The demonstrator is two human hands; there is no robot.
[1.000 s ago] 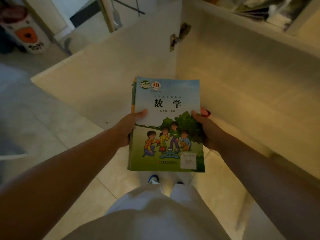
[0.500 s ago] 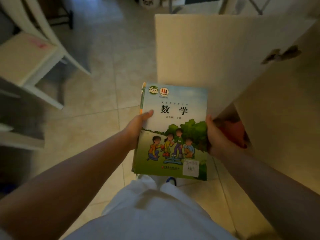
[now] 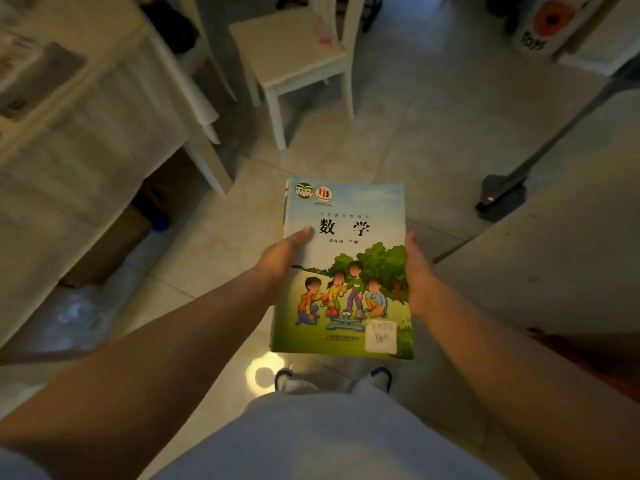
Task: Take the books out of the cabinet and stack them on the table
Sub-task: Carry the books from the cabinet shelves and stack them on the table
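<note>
Head view, left to right: table (image 3: 69,140) under a pale cloth at the left edge, dim items on top too blurred to name; white chair (image 3: 294,50) further back; left hand (image 3: 280,261) on the left edge of the books (image 3: 343,271), thumb laid flat over the cover, other fingers hidden beneath; right hand (image 3: 417,271) against the right edge, thumb along the side, fingers tucked under and out of sight; cabinet door (image 3: 540,271) at the far right, a mop (image 3: 519,178) leaning behind it. Books held level above the tiled floor, out of the cabinet, well short of the table — a small stack by the look of the extra edges showing at the upper left corner. Carrying step, probably about midway for this load. Best done by keeping both thumbs pressed down so the lower books cannot slide, turning left toward the table, clearing the chair — then lowering flat onto a bare patch of cloth, edges squared.
</note>
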